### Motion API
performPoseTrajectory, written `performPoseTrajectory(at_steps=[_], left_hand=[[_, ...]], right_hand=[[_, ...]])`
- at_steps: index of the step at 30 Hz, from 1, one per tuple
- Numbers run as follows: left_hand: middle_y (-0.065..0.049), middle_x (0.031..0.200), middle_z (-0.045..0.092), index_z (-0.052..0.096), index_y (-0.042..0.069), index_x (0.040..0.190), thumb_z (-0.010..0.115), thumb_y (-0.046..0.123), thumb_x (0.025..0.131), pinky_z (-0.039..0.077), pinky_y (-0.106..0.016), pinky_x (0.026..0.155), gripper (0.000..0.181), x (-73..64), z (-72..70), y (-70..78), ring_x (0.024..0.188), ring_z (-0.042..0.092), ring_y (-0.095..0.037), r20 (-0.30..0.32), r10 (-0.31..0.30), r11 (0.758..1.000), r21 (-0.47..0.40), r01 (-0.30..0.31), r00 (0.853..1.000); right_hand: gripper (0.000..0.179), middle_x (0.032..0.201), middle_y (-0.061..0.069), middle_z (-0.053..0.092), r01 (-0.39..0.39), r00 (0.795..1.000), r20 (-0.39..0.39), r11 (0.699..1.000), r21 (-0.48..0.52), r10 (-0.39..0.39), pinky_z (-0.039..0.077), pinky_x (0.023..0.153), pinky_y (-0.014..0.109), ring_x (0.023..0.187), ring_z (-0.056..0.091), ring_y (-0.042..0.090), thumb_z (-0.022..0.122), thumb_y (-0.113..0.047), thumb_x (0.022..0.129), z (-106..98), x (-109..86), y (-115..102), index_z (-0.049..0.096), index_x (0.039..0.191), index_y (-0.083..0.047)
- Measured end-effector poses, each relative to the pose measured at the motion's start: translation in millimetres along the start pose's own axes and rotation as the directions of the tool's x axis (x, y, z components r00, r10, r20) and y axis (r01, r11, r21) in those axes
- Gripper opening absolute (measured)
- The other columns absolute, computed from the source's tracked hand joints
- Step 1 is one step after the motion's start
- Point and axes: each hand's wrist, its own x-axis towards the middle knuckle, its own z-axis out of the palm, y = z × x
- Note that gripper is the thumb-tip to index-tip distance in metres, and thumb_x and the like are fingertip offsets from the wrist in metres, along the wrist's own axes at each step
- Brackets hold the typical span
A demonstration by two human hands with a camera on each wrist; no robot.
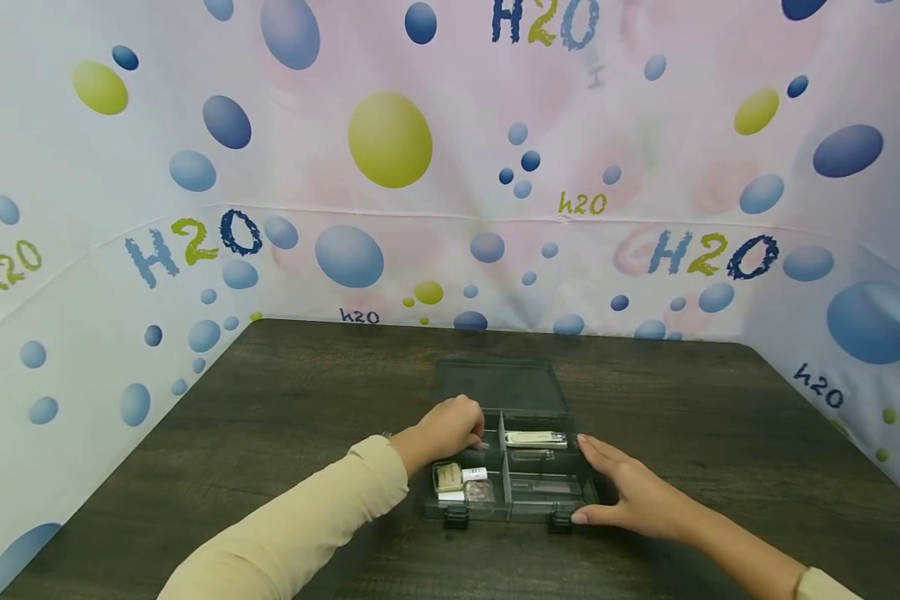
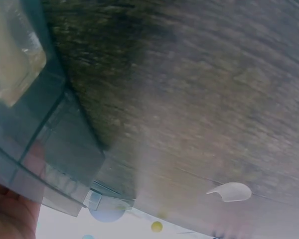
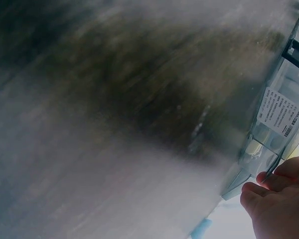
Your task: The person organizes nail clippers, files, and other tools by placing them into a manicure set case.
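A dark see-through compartment box (image 1: 507, 508) stands on the table with its lid (image 1: 498, 387) laid open behind it. My left hand (image 1: 448, 429) reaches down into the rear left compartment, fingertips low inside; I cannot tell whether they pinch anything. Around the box's right side my right hand (image 1: 630, 492) holds it, thumb at the front corner and fingers along the side wall. A nail clipper (image 1: 536, 438) lies in the rear right compartment. The front left one holds a small cream item (image 1: 447, 477), a white piece (image 1: 475, 473) and a clear piece (image 1: 480, 493).
Two dark latches, a left one (image 1: 456, 518) and a right one (image 1: 560, 521), hang at the box's front. The dark wooden table (image 1: 307, 375) extends around it, backed by a curtain (image 1: 450, 167) with dots and lettering. A printed white label (image 3: 279, 112) shows on the box in the right wrist view.
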Motion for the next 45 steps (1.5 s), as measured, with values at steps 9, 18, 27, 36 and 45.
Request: performPoseTrajectory(at_steps=[9, 18, 27, 36, 45], left_hand=[[0.003, 0.069, 0.067, 0.068, 0.012, 0.065, 0.069, 0.014, 0.083, 0.045, -0.017, 0.052, 0.019, -0.2, 2.7, 0.4, 0.057, 0.056, -0.004, -0.002, -0.02, 0.999, 0.027, 0.02, 1.0], [-0.001, 0.085, 0.069, 0.074, 0.01, 0.081, 0.068, 0.018, 0.084, 0.05, -0.018, 0.06, 0.011, -5.8, -2.5, -2.7, 0.074, 0.063, -0.01, -0.07, 0.0, 1.0, -0.027, -0.002, 0.998], [-0.003, 0.085, 0.064, 0.072, 0.008, 0.089, 0.067, 0.018, 0.085, 0.051, -0.023, 0.063, 0.013, -18.3, -13.7, -8.3, 0.075, 0.061, -0.014, -0.222, 0.016, 0.997, -0.076, -0.034, 0.975], [-0.005, 0.09, 0.065, 0.072, 0.005, 0.094, 0.069, 0.018, 0.083, 0.054, -0.03, 0.069, 0.017, -34.1, -20.2, -17.4, 0.082, 0.063, -0.018, -0.357, -0.007, 0.996, -0.089, -0.026, 0.934], [-0.003, 0.089, 0.064, 0.072, 0.005, 0.092, 0.072, 0.019, 0.08, 0.053, -0.032, 0.071, 0.018, -52.3, -22.6, -29.1, 0.082, 0.06, -0.018, -0.428, -0.094, 0.993, -0.108, 0.052, 0.899]], right_hand=[[0.1, 0.144, 0.034, 0.027, 0.002, 1.0, -0.002, 1.0, -0.005, -0.002, 0.039, 0.093, 0.061, 0.127, 0.033, 0.053, 0.067, -0.054, 0.077, 1, 0.2, 0, 0.027, 0.14, 0.013], [0.1, 0.144, 0.034, 0.027, -0.008, 1.0, -0.001, 1.0, 0.004, 0.008, 0.038, 0.094, 0.062, 0.128, 0.033, 0.053, 0.066, -0.055, 0.077, 1, 0.3, -1, 0.027, 0.14, 0.013], [0.101, 0.144, 0.033, 0.028, -0.013, 1.0, -0.001, 1.0, -0.001, 0.013, 0.038, 0.094, 0.061, 0.128, 0.032, 0.052, 0.065, -0.056, 0.077, 0, 0.8, -1, 0.027, 0.14, 0.013], [0.101, 0.144, 0.033, 0.028, -0.005, 1.0, -0.004, 1.0, -0.013, 0.005, 0.039, 0.094, 0.059, 0.128, 0.033, 0.052, 0.065, -0.057, 0.077, 0, 1.0, -2, 0.028, 0.14, 0.013], [0.101, 0.144, 0.033, 0.028, -0.012, 1.0, -0.003, 1.0, -0.005, 0.012, 0.038, 0.094, 0.06, 0.128, 0.033, 0.052, 0.065, -0.056, 0.077, 0, 0.8, -2, 0.028, 0.14, 0.013]])
